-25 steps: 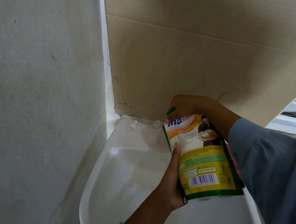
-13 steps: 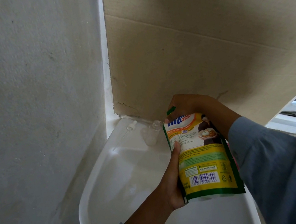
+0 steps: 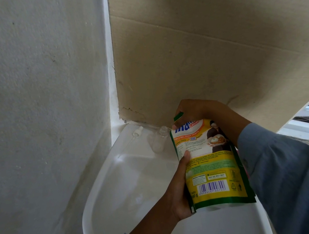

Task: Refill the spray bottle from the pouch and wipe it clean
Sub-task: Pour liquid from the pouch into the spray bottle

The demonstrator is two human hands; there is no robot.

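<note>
Pouch (image 3: 210,160), upright: my left hand (image 3: 178,192) grips its side, right hand (image 3: 195,110) pinches its top corner; tear cleanly before tipping toward open spray bottle (image 3: 158,139) at sink's (image 3: 107,185) far edge.

Both hands hold the yellow-green pouch (image 3: 211,165) upright: left hand (image 3: 178,192) gripping its lower edge, right hand (image 3: 195,110) pinching its top, just beside the clear uncapped spray bottle (image 3: 158,140).

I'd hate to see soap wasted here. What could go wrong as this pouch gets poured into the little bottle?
The clear spray bottle has a narrow neck and stands free on the white sink rim; neither hand steadies it, so the tilted pouch might knock it over or overshoot. The left hand gripping the pouch's lower edge could squeeze out a surge. The pump head lying near the rim may slide off.
</note>
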